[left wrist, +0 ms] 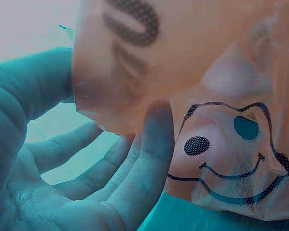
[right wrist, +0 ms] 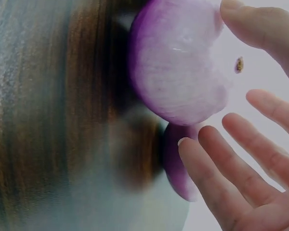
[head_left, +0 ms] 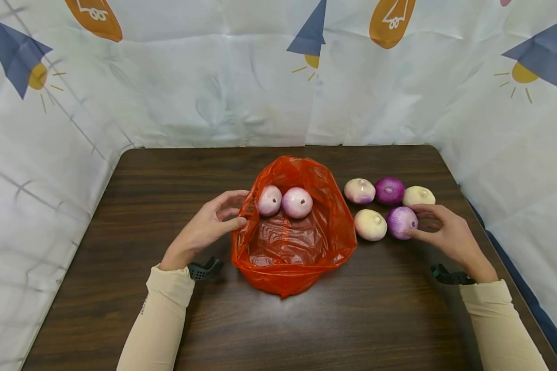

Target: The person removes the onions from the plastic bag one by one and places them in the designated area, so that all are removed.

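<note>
A red plastic bag stands wide-mouthed in the middle of the table, with two pale purple onions, a left one and a right one, inside it. My left hand holds the bag's left rim between thumb and fingers. A smiling face is printed on the bag's side in the left wrist view. Beside a light purple onion on the right is my right hand. Its thumb is at the onion, and its fingers are spread and nearly straight in the right wrist view.
Around that onion lie a white-and-purple onion, a dark purple onion and two whitish ones, one at the back and one in front. Patterned white sheeting encloses the dark wooden table.
</note>
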A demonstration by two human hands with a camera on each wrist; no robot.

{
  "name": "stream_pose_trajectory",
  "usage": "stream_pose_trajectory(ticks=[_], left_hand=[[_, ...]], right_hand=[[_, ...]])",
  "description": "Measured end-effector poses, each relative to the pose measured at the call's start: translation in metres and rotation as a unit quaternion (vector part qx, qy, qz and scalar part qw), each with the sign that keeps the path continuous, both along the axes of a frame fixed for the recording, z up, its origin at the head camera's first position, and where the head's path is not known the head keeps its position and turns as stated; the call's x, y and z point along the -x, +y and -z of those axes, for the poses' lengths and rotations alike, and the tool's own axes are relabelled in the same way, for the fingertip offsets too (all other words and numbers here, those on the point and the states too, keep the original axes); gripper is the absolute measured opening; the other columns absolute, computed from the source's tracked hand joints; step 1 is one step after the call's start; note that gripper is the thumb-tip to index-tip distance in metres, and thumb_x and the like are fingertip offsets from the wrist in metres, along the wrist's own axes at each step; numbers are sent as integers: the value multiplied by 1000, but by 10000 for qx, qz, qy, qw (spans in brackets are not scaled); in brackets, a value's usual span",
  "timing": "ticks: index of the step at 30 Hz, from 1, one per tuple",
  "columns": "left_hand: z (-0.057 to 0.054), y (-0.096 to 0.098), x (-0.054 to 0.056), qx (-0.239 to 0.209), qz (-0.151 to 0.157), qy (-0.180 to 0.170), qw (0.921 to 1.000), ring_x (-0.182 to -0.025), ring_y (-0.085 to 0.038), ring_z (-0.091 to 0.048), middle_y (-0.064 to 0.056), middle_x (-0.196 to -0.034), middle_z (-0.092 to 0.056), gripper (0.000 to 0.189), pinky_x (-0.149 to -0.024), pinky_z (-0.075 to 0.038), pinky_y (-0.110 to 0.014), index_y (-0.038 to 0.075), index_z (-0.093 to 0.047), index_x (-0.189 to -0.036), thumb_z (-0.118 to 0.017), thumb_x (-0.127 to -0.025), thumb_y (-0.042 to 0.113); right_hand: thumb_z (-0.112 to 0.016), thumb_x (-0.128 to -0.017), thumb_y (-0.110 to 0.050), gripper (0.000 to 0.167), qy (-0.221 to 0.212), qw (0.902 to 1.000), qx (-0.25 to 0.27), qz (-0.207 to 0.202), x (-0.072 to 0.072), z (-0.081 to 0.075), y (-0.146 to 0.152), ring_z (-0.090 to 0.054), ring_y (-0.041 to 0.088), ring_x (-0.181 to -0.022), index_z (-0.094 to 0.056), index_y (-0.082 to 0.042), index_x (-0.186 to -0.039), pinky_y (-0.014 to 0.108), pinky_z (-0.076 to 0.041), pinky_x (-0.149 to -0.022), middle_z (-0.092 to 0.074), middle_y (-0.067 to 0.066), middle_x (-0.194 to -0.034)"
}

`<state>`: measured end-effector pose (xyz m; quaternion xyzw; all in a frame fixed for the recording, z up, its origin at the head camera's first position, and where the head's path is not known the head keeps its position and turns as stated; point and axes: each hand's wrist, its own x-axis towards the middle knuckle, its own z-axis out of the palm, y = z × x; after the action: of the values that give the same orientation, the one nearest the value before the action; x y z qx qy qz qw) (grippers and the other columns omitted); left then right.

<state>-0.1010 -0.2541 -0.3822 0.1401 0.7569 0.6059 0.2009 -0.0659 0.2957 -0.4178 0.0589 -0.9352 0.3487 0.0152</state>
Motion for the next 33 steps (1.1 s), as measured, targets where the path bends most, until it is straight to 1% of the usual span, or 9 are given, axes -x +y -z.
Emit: stream_pose_trajectory(ticks=[7, 11, 14, 18, 20, 23, 27, 30, 33], left_hand=[[0, -1, -1, -29, -2, -16, 10000, -118, -11, -66, -13, -152, -49, 63, -91, -59, -29, 19, -45, -153, -72, -97, 14], [0, -1, -1, -42, 1, -18, 10000, -118, -12, -66, -12, -152, -49, 62, -91, -59, -30, 20, -46, -153, -72, -97, 14], [0, -1, -1, -63, 0, -6, 10000, -118, -12, -66, -12, -152, -49, 62, -90, -59, -30, 20, -46, -153, -72, -97, 13], [0, 0, -1, -94, 24, 36, 9999, -118, -15, -66, -13, -151, -50, 62, -90, -60, -30, 18, -46, -152, -72, -97, 13], [0, 0, -1, -76, 32, 60, 9999, -119, -18, -66, -13, -150, -50, 62, -91, -60, -30, 18, -46, -152, -73, -97, 14], [0, -1, -1, 43, 14, 83, 10000, -123, -20, -65, -10, -150, -51, 61, -92, -59, -31, 21, -47, -152, -73, -97, 18], [0, -1, -2, 191, 4, 121, 9997, -128, -24, -63, -8, -152, -51, 60, -95, -58, -32, 23, -46, -152, -72, -98, 21], [0, -2, -2, 210, -4, 130, 9997, -130, -27, -62, -8, -152, -50, 60, -96, -58, -33, 23, -46, -152, -71, -98, 21], [0, -2, -2, 211, -11, 120, 9997, -130, -27, -61, -7, -152, -50, 59, -96, -58, -33, 24, -46, -152, -71, -98, 20]], right_hand=[[-89, -82, -24, 62, 189, 9998, -42, 17, -2, -8, -2, -62, -21, -95, -64, -11, -137, 0, -47, -78, -67, 19, -131], [-91, -80, -21, 62, 429, 9991, -54, 29, -1, -11, -7, -65, -19, -92, -65, -13, -136, 2, -50, -75, -67, 14, -129], [-92, -78, -16, 61, 615, 9981, 17, 59, 0, -13, -12, -67, -15, -90, -67, -13, -133, 4, -51, -76, -69, 0, -124], [-92, -76, -10, 59, 827, 9965, 124, 48, 2, -17, -19, -67, -13, -90, -69, -14, -130, 2, -50, -79, -65, -24, -114], [-92, -76, -8, 58, 919, 9956, 204, 16, 2, -19, -22, -67, -12, -92, -69, -15, -129, 0, -49, -81, -63, -28, -112], [-91, -76, -4, 58, 1042, 9938, 392, -44, 3, -22, -29, -67, -10, -96, -70, -16, -129, 0, -48, -84, -64, -29, -113], [-90, -76, 0, 56, 1211, 9907, 596, -171, 6, -25, -40, -67, -9, -99, -70, -11, -127, 2, -50, -86, -66, -28, -114], [-89, -76, 1, 53, 1278, 9895, 622, -269, 9, -28, -49, -67, -8, -100, -70, -9, -125, 3, -51, -86, -65, -27, -115], [-89, -76, -1, 51, 1327, 9890, 554, -351, 11, -31, -58, -69, -4, -97, -71, -11, -123, 4, -51, -86, -65, -24, -116]])
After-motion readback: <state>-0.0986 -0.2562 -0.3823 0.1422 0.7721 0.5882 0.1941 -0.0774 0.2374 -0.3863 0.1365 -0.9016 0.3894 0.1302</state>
